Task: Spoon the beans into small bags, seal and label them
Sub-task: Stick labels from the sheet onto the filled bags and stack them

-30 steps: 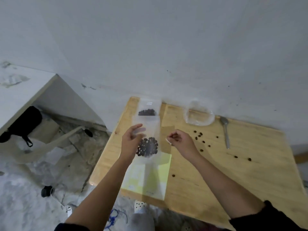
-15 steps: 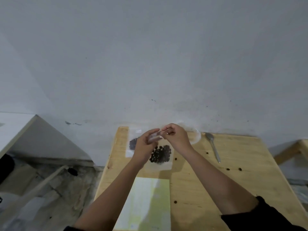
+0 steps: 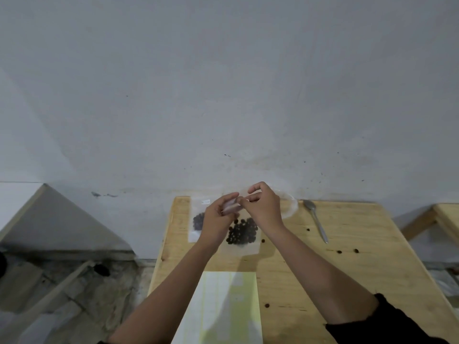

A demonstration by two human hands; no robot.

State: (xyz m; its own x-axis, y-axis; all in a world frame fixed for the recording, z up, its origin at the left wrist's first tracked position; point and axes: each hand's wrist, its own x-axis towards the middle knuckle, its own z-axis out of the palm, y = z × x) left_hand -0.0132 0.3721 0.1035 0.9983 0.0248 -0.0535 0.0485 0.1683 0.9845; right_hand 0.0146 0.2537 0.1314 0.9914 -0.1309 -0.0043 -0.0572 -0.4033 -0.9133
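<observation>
Left hand [image 3: 216,219], right hand [image 3: 264,207] raised, pinching bag [image 3: 242,234] top.

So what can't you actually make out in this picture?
Head view only:
1. Held bag: whether its top is sealed; the left hand and right hand cover it.
2. Rear bag: label print too small; the left hand hides its right side.
3. Clear dish: mostly behind the right hand.
4. Label sheet: cut off by the bottom edge.
</observation>
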